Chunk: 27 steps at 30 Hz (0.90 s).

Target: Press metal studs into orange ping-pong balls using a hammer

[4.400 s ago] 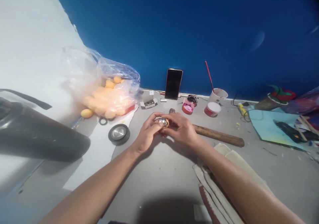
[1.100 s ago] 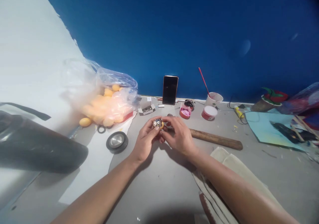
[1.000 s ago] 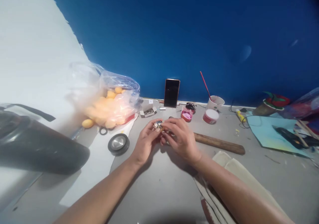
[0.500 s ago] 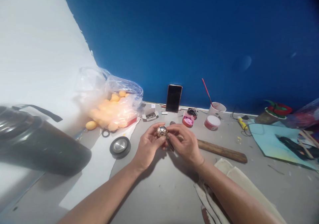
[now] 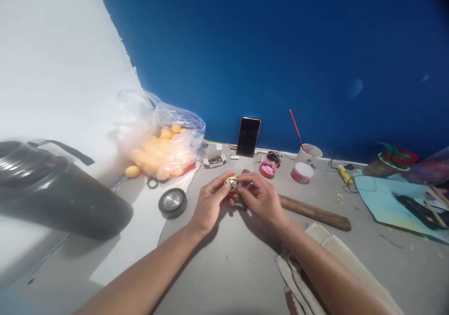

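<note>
Silvery ball (image 5: 232, 182) sits pinched in the left hand (image 5: 209, 203), the inward-angled right hand (image 5: 263, 197) clamped on a slim object (image 5: 243, 204).

Small round ball (image 5: 231, 182) is pinched in the left hand's (image 5: 209, 205) fingertips, held up off the tabletop (image 5: 217, 277) – from here I see shiny silver metallic bits over the side facing up and right, a patch of yellow along the top-left edge, the underside hidden by fingers, and the single bits too small to make out. Thin dark tool (image 5: 242, 203) sits in the right hand's (image 5: 262, 199) grip just beside the ball, tilted, lower end sticking out below the fingers; can't tell whether its upper end touches the ball.
</note>
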Motion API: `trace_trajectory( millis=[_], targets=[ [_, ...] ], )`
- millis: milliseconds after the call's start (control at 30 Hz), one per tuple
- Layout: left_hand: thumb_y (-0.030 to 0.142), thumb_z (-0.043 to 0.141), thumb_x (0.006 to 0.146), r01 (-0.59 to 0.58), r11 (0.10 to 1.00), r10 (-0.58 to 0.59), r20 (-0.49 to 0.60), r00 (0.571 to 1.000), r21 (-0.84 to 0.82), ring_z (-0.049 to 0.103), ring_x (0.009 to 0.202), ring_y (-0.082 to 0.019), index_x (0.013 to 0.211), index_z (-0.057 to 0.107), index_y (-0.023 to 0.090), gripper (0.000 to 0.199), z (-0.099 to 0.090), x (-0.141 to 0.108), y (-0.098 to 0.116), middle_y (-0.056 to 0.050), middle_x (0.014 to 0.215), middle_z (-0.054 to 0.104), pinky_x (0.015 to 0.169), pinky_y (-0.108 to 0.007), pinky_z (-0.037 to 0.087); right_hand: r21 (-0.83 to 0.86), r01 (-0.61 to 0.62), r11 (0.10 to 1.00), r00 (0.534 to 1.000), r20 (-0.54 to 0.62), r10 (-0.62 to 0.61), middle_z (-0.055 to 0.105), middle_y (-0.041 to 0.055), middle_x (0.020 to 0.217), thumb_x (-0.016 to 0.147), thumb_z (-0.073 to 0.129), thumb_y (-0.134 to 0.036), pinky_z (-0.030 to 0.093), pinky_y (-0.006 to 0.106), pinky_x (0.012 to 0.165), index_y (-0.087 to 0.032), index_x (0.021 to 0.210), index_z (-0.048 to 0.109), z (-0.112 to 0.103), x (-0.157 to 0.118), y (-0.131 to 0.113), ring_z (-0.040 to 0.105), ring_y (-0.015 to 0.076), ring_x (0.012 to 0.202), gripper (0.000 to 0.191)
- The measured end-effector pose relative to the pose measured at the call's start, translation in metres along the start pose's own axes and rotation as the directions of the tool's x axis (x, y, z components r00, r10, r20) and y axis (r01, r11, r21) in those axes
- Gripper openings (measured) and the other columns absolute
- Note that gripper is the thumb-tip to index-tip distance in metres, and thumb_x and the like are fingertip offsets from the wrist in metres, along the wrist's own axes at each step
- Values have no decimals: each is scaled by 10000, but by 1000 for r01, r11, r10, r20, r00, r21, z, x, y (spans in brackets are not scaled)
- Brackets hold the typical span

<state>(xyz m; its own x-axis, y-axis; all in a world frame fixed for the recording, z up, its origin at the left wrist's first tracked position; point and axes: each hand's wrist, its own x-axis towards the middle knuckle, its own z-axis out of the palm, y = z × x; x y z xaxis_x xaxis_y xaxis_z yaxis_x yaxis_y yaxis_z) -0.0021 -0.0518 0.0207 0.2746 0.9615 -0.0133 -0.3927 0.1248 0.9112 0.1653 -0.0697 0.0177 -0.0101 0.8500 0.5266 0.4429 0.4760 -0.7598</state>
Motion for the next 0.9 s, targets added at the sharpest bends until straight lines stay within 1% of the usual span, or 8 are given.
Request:
trace_trajectory(
  millis=[100, 200, 367, 500, 633, 733, 833, 900],
  targets=[
    [343, 839, 798, -1, 1000, 0, -30, 1000, -13, 673, 721, -160, 1137, 810, 147, 393, 0, 2, 0, -76, 910, 772, 646, -277, 553, -36, 56, 998, 998, -7, -56, 776, 74, 1082, 896, 658, -142, 590, 340, 801, -225, 1001, 742, 0, 1, 2, 708, 231, 1004, 158],
    [330, 839, 790, 10, 999, -11, -44, 999, -32, 672, 710, -164, 1092, 824, 130, 363, 0, 3, 1, -92, 908, 780, 640, -280, 556, -46, 78, 996, 997, -9, -79, 773, 78, 1091, 896, 675, -148, 585, 372, 868, -228, 983, 736, 0, 1, 3, 702, 242, 1051, 133],
    [341, 830, 805, 13, 999, -14, -31, 999, -42, 664, 666, -144, 1095, 823, 139, 354, -1, 4, 2, -81, 887, 769, 608, -261, 559, -46, 74, 996, 997, 0, -74, 769, 83, 1097, 913, 692, -197, 583, 383, 857, -233, 989, 731, 1, 1, 3, 699, 250, 1056, 93],
    [387, 815, 825, 24, 999, -24, -7, 1000, -35, 646, 599, -143, 1145, 796, 140, 406, -3, 4, 1, -74, 853, 748, 534, -275, 564, -45, 49, 998, 999, 17, -48, 771, 78, 1096, 918, 673, -189, 576, 377, 855, -235, 1019, 732, 0, 2, 4, 700, 245, 1038, 125],
    [412, 805, 828, 20, 1000, -20, -13, 1000, -12, 647, 581, -165, 1192, 759, 126, 465, -3, 5, 1, -57, 783, 720, 477, -298, 573, -23, -35, 999, 998, 59, 37, 761, 66, 1086, 914, 643, -177, 571, 329, 757, -232, 1072, 732, -2, 2, 5, 705, 218, 933, 189],
    [429, 794, 833, 21, 1000, -21, 0, 1000, 24, 652, 574, -179, 1228, 731, 118, 507, -3, 5, 1, -52, 757, 714, 472, -323, 587, 20, -125, 992, 989, 82, 123, 760, 49, 1031, 919, 644, -217, 560, 304, 712, -230, 1065, 737, -4, 2, 3, 706, 193, 842, 173],
    [431, 780, 846, 23, 999, -24, 14, 1000, 46, 654, 570, -176, 1253, 712, 112, 522, -3, 5, 1, -59, 779, 723, 493, -331, 594, 90, -225, 970, 973, 80, 218, 771, 41, 977, 912, 645, -247, 550, 287, 668, -219, 1017, 748, -5, 4, -3, 712, 178, 774, 150],
    [432, 777, 852, 17, 998, -18, 20, 1000, 63, 654, 576, -169, 1250, 712, 112, 515, -3, 4, 0, -72, 833, 732, 502, -330, 594, 149, -306, 940, 952, 83, 296, 777, 34, 916, 894, 651, -259, 535, 278, 611, -209, 993, 750, -5, 4, -6, 694, 164, 685, 149]
  ],
)
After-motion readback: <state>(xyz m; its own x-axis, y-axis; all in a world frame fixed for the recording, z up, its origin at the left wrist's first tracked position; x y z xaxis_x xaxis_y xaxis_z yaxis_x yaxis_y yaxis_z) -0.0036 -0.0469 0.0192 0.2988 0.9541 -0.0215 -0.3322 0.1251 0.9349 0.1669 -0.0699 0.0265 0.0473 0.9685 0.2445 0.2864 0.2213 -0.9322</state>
